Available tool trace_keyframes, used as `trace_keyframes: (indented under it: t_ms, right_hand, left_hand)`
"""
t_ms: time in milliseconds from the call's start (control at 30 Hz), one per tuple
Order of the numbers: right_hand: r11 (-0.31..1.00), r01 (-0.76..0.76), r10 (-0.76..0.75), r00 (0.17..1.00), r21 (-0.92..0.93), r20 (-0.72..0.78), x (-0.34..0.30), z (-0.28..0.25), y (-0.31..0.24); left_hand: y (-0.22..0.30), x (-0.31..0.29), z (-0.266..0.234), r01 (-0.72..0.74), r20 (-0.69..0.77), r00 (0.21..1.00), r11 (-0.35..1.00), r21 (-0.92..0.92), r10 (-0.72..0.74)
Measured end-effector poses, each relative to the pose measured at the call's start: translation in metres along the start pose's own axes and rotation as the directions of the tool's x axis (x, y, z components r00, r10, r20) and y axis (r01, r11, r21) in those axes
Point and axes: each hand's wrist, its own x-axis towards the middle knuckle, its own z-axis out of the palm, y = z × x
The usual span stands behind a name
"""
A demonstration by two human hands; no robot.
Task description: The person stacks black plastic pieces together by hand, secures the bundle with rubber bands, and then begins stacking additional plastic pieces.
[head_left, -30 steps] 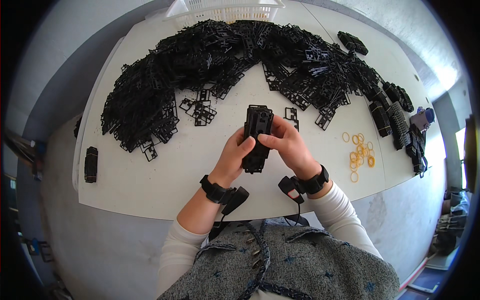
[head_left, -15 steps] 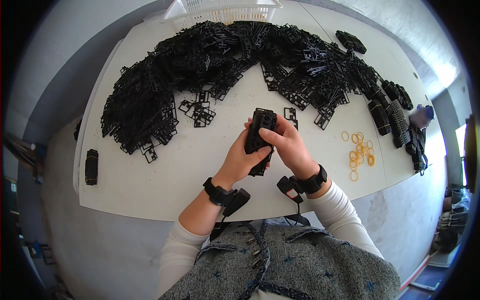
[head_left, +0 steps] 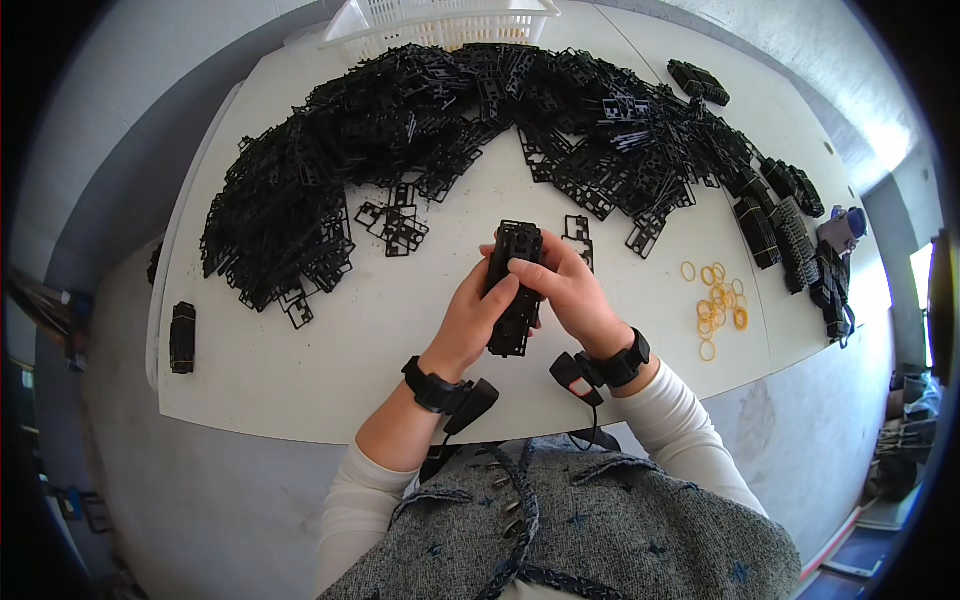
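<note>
Between my two hands is a stack of black plastic frames (head_left: 514, 325), its long side pointing away from me above the table. My left hand (head_left: 467, 318) is closed around its left side, thumb on top. From the right, my right hand (head_left: 578, 298) grips the same stack, its thumb lying across the upper face near the left thumb. The other fingers are partly hidden under and behind the stack. A single loose black frame (head_left: 578, 236) lies on the table just beyond my right hand.
A large heap of black plastic frames (head_left: 390, 120) arcs across the white table (head_left: 330, 375). Yellow rubber bands (head_left: 718, 300) lie to the right. Banded bundles (head_left: 757, 233) line the right edge; another bundle (head_left: 182, 338) stands far left. A white basket (head_left: 440, 28) is at the back.
The stack has turned slightly and now points straighter away from me. My left thumb has moved up next to the right thumb. Both hands still hold the stack.
</note>
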Motion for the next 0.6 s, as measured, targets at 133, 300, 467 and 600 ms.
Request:
trace_keyframes:
  t_ms: [133,300,467,600]
  right_hand:
    - [0.979,0.157,-0.173,0.979,-0.133,-0.112,0.010,-0.026,0.008]
    - [0.256,-0.381,-0.086,0.906,-0.888,-0.414,0.009,-0.064,-0.003]
    - [0.068,-0.535,-0.012,0.844,-0.842,-0.536,0.017,-0.068,0.011]
    - [0.095,-0.517,0.053,0.856,-0.851,-0.515,0.024,-0.072,0.017]
  left_hand:
    - [0.006,0.001,-0.003,0.000,-0.066,0.998,1.000,-0.012,-0.001]
    - [0.012,0.000,-0.003,-0.022,-0.180,0.984,0.998,-0.065,0.010]
    - [0.011,0.002,-0.002,-0.044,-0.179,0.983,0.997,-0.066,0.032]
    - [0.010,0.000,-0.004,-0.061,-0.184,0.982,0.996,-0.066,0.048]
